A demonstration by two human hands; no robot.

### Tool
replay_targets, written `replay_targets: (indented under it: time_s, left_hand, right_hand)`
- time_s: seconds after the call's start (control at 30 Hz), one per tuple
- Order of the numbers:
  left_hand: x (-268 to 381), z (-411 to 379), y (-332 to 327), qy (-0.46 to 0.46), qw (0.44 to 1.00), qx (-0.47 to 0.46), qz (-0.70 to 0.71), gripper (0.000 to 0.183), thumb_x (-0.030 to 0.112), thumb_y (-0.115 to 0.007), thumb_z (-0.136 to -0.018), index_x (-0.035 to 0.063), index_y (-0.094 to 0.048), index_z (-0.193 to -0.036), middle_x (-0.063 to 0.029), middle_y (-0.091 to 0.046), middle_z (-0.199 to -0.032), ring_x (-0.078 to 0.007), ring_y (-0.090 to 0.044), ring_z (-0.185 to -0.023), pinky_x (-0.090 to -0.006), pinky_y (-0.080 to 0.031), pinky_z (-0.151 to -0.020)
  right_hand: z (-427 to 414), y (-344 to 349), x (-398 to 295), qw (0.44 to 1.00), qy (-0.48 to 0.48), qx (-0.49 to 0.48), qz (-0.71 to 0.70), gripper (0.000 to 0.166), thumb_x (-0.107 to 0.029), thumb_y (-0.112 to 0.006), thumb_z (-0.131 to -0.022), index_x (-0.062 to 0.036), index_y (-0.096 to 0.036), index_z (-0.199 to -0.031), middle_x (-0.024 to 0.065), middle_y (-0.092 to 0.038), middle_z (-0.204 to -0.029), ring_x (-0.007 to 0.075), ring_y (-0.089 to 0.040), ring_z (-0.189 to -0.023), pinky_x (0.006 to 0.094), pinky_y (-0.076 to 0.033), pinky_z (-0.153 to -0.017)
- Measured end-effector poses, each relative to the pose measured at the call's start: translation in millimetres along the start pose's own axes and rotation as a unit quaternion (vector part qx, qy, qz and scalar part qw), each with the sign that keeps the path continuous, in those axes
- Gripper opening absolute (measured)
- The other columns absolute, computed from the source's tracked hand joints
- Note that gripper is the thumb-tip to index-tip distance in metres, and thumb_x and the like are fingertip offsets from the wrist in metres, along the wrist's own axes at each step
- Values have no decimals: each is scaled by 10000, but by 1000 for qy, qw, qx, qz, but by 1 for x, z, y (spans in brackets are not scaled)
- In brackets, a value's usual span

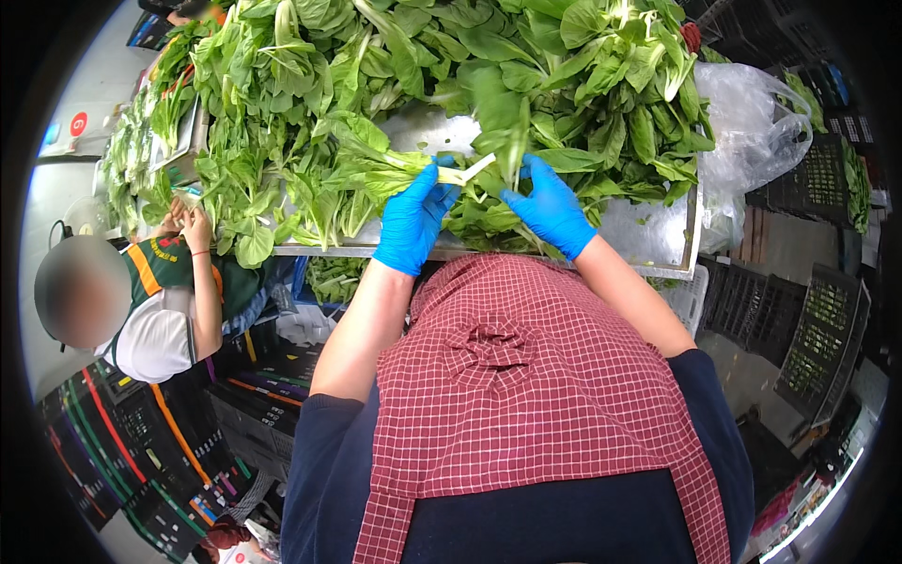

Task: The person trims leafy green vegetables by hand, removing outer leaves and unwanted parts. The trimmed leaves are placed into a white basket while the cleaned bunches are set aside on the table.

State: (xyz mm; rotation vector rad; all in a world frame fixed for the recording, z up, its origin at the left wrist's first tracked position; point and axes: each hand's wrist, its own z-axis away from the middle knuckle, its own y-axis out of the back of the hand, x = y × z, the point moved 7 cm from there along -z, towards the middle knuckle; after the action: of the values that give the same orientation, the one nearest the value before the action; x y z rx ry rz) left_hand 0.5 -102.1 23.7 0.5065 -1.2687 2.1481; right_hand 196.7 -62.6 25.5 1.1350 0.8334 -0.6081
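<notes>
My left hand [421, 217], in a blue glove, is closed around the pale stems of a leafy green vegetable [394, 169], whose leaves point left. To its right is my right hand [553, 206], also blue-gloved, with thumb and forefinger near the pale stem of another green [513, 141]. That green is blurred, and whether the fingers grip it cannot be told. Both hands are above the near edge of a metal-topped table [652, 233]. A large heap of leafy greens [317, 77] lies beyond and around them.
A clear plastic bag [740, 127] hangs at the table's right edge. Black plastic crates [821, 338] stand on the right, and more stacked crates [141, 437] at lower left. A co-worker [169, 296] in a green apron handles greens at the table's left. A blue-rimmed container of greens [331, 278] sits below the table edge.
</notes>
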Motion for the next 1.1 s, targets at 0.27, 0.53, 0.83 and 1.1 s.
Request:
replay_targets:
  time_s: [0.27,0.53,0.83,1.1]
  left_hand:
    - [-10,6,-22,-34,991,3,-131,272,129,-620,-906,78,-588,-1172,-39,-633,-1107,-144,-600,-988,-282,-474,-809]
    - [-19,6,-21,-36,986,-13,-165,352,72,-630,-885,32,-567,-1229,-54,-617,-1157,-150,-585,-1033,-281,-453,-885]
    - [6,27,-53,-155,917,-19,-368,294,89,-611,-903,18,-605,-1188,-64,-626,-1166,-157,-578,-1067,-285,-440,-933]
    - [16,15,-48,-25,967,9,-254,224,145,-636,-891,-1,-640,-1061,-85,-673,-990,-168,-644,-880,-300,-517,-796]
  right_hand:
    - [13,5,-71,980,167,-15,110,630,-254,-666,-800,-161,-416,-1371,121,-496,-1284,322,-601,-1008,375,-509,-811]
    - [-3,-19,-35,990,116,-50,-69,341,-229,-665,-806,-107,-594,-1116,130,-612,-994,308,-625,-863,377,-498,-744]
    - [-1,-38,-23,978,67,-130,150,271,-317,-514,-904,-59,-543,-981,216,-615,-922,402,-609,-842,477,-482,-706]
    - [5,-26,-22,985,111,-83,103,475,-346,-604,-857,-82,-491,-1235,220,-574,-1131,395,-590,-994,456,-491,-825]
